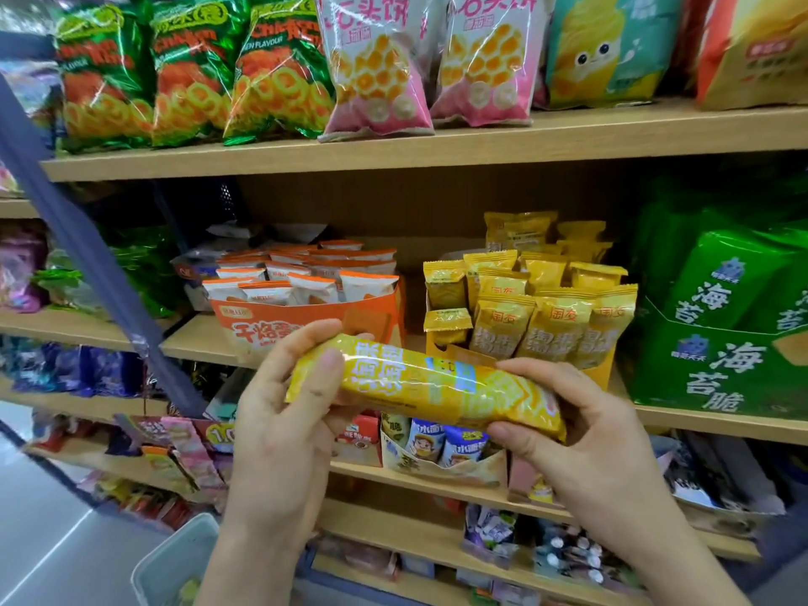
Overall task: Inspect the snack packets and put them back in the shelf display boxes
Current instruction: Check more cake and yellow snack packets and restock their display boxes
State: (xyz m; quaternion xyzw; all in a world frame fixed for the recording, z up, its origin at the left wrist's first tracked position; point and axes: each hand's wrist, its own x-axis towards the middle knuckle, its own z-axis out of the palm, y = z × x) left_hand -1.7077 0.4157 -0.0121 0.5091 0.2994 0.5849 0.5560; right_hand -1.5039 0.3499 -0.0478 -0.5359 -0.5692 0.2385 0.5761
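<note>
One glossy yellow packet (430, 389) — sideways, sealed

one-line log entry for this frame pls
phase: inspect | left hand: grips yellow packet | right hand: grips same packet | packet: not yet in yellow display box

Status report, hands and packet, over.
Left hand, right hand: each grips an end of long yellow plastic snack packet. Packet out, before yellow cardboard display box. Path clear.
</note>
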